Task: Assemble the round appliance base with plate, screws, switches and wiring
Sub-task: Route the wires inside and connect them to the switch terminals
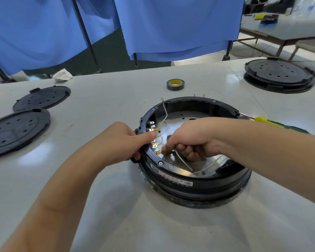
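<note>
Left hand is gripping the round black plastic appliance base by its rim; right hand fingers are pinching a white wire's brass terminal inside.

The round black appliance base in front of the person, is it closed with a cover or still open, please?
Open: the round black appliance base has no cover on it, so its metal plate and white wires show inside.

Assembly workshop: white workbench, blue partition curtains, stacked black covers, tape roll.
</note>
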